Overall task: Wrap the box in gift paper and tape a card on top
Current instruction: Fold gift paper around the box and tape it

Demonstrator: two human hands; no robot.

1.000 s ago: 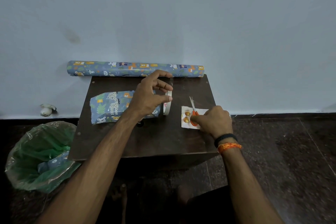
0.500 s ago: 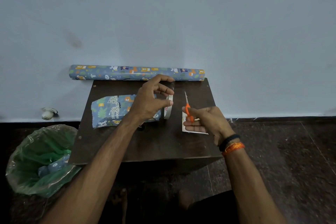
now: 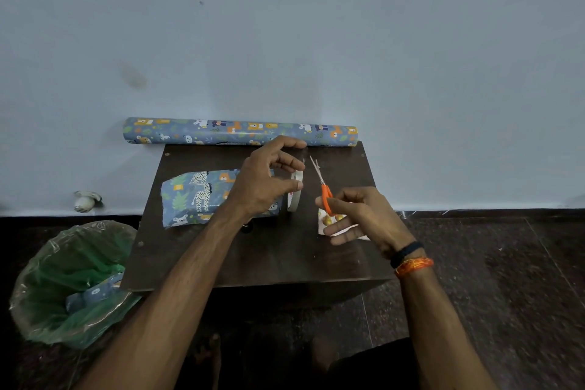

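A box wrapped in blue animal-print paper [image 3: 199,196] lies on the left half of the dark brown table [image 3: 269,250]. My left hand [image 3: 266,180] hovers over the box's right end and grips an upright roll of clear tape [image 3: 294,191], with a strip of tape stretched up to its index finger. My right hand [image 3: 361,215] holds small orange-handled scissors [image 3: 323,187], blades slightly apart and pointing up toward the strip. Under that hand lies a white card with gold dots [image 3: 332,222], partly hidden.
The roll of matching gift paper [image 3: 221,131] lies along the table's back edge against the wall. A bin with a green liner [image 3: 69,282] and paper scraps stands on the floor at left. A small white object [image 3: 84,201] sits by the wall.
My right hand picked the scissors up off the card and raised them toward the tape strip. My left hand kept its hold on the tape roll.
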